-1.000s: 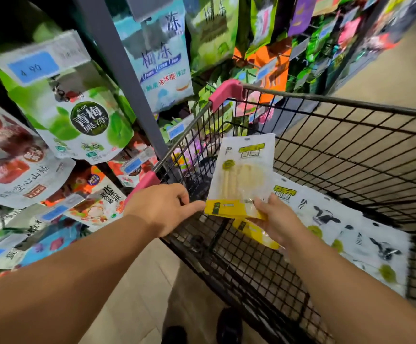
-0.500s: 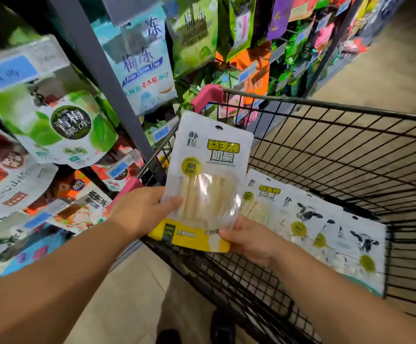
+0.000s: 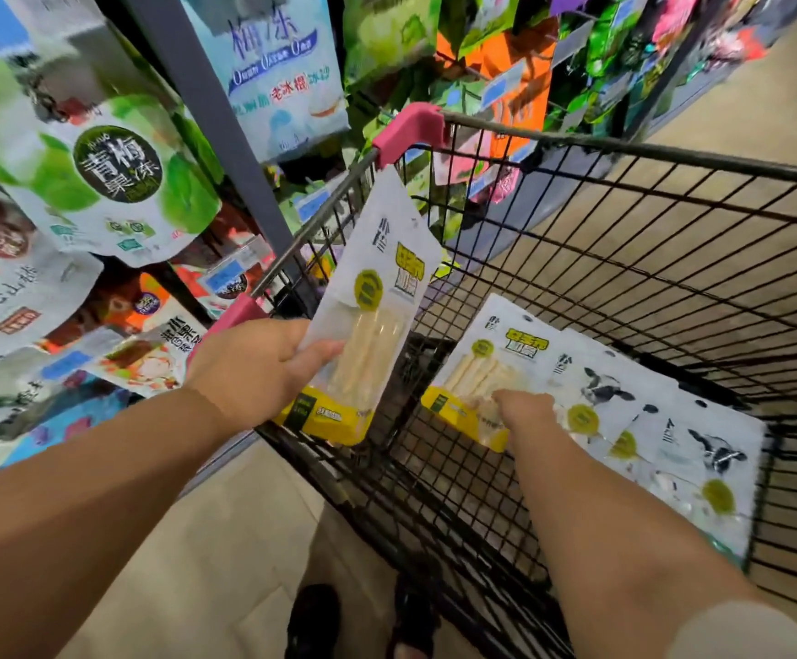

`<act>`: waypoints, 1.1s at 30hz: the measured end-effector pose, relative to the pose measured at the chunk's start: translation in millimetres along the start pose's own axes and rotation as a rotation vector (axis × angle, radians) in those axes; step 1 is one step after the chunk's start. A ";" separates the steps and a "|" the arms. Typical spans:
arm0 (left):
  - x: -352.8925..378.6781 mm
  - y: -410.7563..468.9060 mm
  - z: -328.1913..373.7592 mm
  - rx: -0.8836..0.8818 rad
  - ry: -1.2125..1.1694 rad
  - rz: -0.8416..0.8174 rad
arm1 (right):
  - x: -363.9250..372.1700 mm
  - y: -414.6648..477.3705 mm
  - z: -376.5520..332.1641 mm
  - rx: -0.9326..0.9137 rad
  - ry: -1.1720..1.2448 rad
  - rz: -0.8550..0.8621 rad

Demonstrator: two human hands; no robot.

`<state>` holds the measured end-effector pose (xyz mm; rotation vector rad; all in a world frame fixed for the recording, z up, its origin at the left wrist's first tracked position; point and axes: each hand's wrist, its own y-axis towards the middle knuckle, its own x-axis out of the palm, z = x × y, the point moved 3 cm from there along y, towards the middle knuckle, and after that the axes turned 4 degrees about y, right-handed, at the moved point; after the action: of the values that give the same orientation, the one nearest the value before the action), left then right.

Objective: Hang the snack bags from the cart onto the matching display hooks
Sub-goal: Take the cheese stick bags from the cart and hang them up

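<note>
Head view: our left hand [image 3: 263, 368] grips one snack bag [image 3: 377, 316]; our right hand [image 3: 525, 404] presses another bag [image 3: 486, 373] in the cart [image 3: 624, 149], likely gathering before hanging.

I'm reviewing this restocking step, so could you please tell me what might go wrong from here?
The left hand pinches the yellow-bottomed bag only near its lower edge, so it might slip or flop. The right hand reaches into the cart for a similar bag overlapping the cow-print bags, and could drag those along.
</note>
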<state>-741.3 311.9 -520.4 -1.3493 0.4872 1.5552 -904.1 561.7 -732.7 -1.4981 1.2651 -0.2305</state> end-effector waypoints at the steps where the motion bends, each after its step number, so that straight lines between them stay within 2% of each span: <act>1: -0.6 -0.6 0.9 -0.006 0.006 0.002 | 5.0 2.7 0.8 0.007 0.124 -0.025; 3: -1.0 -1.8 2.5 -0.021 0.006 -0.031 | 11.4 5.4 0.4 0.056 0.192 -0.034; 5: 0.5 -3.7 2.0 -0.032 -0.010 -0.071 | 15.1 3.2 -1.1 0.093 0.062 -0.002; 9: 2.8 -6.4 4.6 -0.022 0.031 -0.062 | 35.2 -3.8 -8.3 0.074 -0.059 -0.090; 15: 3.5 -4.9 2.4 -0.040 0.032 -0.007 | 51.5 1.1 -0.8 0.113 -0.083 0.169; 17: 3.8 -3.4 1.4 -0.047 0.018 -0.014 | 54.2 6.4 2.8 0.095 -0.053 0.172; 24: 6.8 -2.9 3.3 -0.067 0.017 -0.033 | 53.4 11.1 0.0 0.038 0.244 -0.069; 29: 6.1 -1.9 8.1 -0.082 0.059 -0.040 | 50.8 4.0 -9.6 0.087 0.637 -0.264; 33: 6.4 -3.4 8.4 -0.060 0.076 -0.033 | 17.4 -12.9 -17.1 0.006 0.581 -0.275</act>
<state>-742.1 322.7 -522.7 -1.4598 0.4661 1.5068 -901.8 535.5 -724.1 -1.6600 1.4923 -0.9007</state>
